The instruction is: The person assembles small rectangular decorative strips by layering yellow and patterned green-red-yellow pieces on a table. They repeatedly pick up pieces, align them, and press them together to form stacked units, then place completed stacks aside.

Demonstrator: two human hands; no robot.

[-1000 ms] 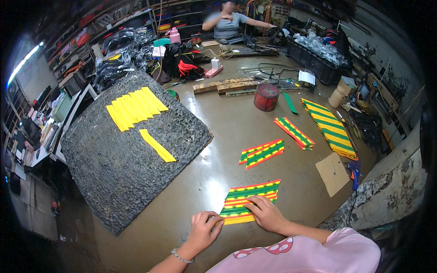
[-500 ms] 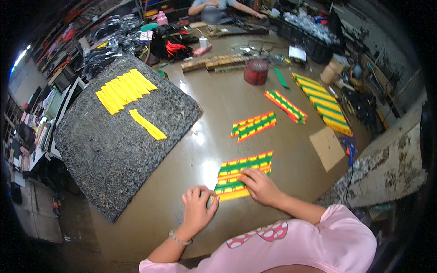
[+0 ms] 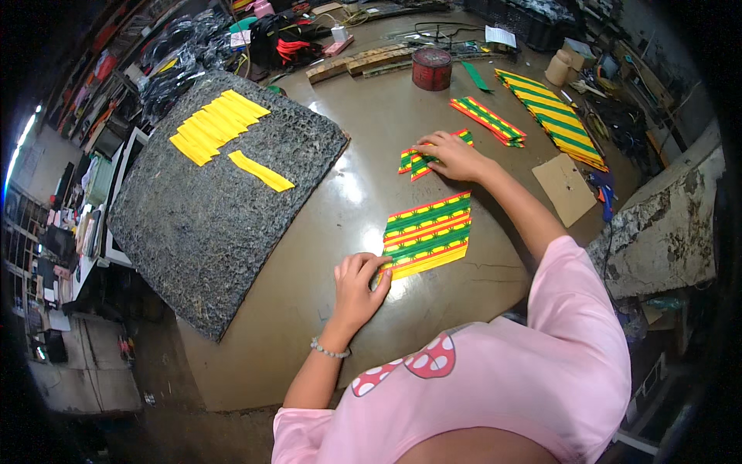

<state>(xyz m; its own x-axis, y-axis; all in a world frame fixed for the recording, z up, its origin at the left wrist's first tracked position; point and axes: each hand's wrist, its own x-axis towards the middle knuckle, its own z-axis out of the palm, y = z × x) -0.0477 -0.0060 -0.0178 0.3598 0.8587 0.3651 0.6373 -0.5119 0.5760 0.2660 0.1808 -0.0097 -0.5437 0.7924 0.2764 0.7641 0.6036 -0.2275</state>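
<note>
A slanted panel of red, yellow and green patterned strips (image 3: pixel 429 228) lies flat on the table, with a plain yellow strip along its near edge. My left hand (image 3: pixel 357 294) rests at the panel's lower left corner, index finger touching it and thumb held apart. Farther off, my right hand (image 3: pixel 456 157) is curled over a small group of matching patterned strips (image 3: pixel 410 161), gripping at them and covering their middle. Another pile of patterned strips (image 3: pixel 488 121) lies beyond that hand, to the right.
On the left, a rough dark slab (image 3: pixel 193 240) carries several yellow strips (image 3: pixel 220 124). A red tin (image 3: pixel 431 69), a green strip (image 3: pixel 477 77), a yellow-green striped stack (image 3: pixel 553 120), brown cardboard (image 3: pixel 564 189) and blue-handled scissors (image 3: pixel 603 189) lie around the far and right sides.
My right hand has left the panel and reached forward to the small group of patterned strips. My left hand stays at the panel's corner. The view has shifted, and the far person is out of frame.
</note>
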